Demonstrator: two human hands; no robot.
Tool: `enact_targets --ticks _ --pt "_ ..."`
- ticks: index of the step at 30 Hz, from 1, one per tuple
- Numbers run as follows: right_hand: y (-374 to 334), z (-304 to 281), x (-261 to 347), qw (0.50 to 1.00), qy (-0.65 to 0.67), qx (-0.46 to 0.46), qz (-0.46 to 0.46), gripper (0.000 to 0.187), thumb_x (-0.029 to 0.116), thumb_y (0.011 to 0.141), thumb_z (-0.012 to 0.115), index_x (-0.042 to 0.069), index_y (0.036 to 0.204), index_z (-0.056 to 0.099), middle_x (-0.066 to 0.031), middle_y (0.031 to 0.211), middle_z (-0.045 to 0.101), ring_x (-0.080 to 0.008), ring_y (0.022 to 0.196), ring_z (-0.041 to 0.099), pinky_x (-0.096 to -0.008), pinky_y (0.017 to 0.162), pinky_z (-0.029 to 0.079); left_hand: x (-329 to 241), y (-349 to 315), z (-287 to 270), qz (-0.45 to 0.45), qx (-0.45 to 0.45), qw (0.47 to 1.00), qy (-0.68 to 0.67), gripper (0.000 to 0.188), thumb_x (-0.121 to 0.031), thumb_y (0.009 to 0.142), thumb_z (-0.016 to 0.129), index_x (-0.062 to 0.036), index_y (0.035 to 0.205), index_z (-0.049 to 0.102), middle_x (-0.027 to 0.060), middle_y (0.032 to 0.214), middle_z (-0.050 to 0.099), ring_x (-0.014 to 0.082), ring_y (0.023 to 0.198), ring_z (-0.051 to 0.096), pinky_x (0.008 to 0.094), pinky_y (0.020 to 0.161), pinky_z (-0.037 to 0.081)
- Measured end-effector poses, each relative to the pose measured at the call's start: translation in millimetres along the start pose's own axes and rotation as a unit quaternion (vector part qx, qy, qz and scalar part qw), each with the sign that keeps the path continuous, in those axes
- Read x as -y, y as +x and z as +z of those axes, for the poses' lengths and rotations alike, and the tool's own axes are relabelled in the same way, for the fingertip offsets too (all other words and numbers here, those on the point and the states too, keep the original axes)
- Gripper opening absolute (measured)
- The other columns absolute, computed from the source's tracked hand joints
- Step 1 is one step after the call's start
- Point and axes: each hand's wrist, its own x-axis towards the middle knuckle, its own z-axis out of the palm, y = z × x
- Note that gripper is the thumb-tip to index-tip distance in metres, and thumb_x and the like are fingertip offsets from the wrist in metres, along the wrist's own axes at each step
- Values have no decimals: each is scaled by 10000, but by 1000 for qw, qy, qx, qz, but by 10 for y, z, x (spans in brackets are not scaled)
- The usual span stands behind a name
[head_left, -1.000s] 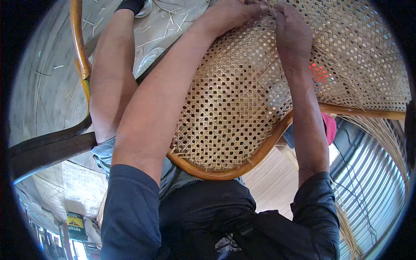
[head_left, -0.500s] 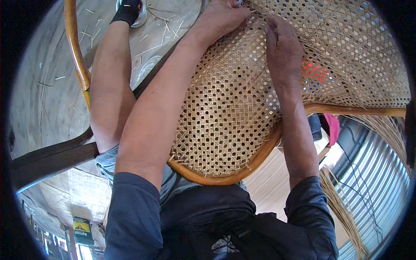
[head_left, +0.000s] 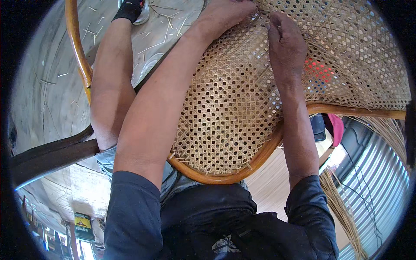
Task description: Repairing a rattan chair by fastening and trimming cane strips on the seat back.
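Note:
A woven cane panel [head_left: 225,112] in an open mesh fills a curved wooden frame [head_left: 225,179] that rests against my lap. My left hand [head_left: 232,12] lies at the panel's far side, fingers bent onto the weave and partly cut off by the upper edge. A little to its right, my right hand [head_left: 288,47] is closed over the mesh with thumb and fingers together. Whatever either hand pinches is hidden or too fine to make out. Short cane ends stick out along the frame's near rim.
More cane mesh [head_left: 355,56] spreads to the right, with a bundle of loose cane strands [head_left: 346,212] below. Cane scraps [head_left: 169,27] litter the floor at the far left. A dark wooden bar [head_left: 52,162] and a varnished curved pole [head_left: 76,39] stand left. Corrugated metal [head_left: 377,173] lies right.
My right hand has shifted slightly right over the mesh, and my left hand has also moved a little to the right. The whole view has shifted slightly.

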Motion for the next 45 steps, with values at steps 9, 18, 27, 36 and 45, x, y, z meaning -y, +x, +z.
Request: enact_targets --ticks 9,18,27,36,45 --pt "-13 17 14 999 23 6 31 227 109 829 593 54 1050 591 -111 957 635 -230 852 633 -315 762 495 175 83 52 47 20 992 -112 185 -167 858 547 -24 756 604 -23 599 512 71 513 434 244 447 324" --pt "45 -19 50 1000 12 -16 -22 165 111 866 543 30 1008 565 -166 913 591 -341 830 581 -382 712 466 129 -5 216 65 -154 984 60 224 -184 803 593 31 745 615 66 570 557 132 521 503 305 485 399" --pt "42 -19 -37 999 17 -2 -38 205 152 845 578 56 1022 619 -122 933 641 -244 843 639 -316 746 492 169 54 182 77 -118 989 44 269 -232 813 610 36 789 623 107 598 576 160 559 533 341 527 423" --pt "491 -216 85 991 -1 93 -92 154 135 881 532 22 973 580 -157 913 601 -319 873 587 -361 718 464 239 -425 -39 259 -268 853 365 229 -260 847 558 -64 948 618 175 786 621 321 635 606 403 585 479" --pt "697 -71 165 910 -238 257 -224 168 101 773 522 102 907 622 -146 889 574 -306 842 579 -386 725 471 411 -98 36 300 -250 784 483 140 -147 814 497 -94 916 576 117 759 614 299 652 626 376 509 499"
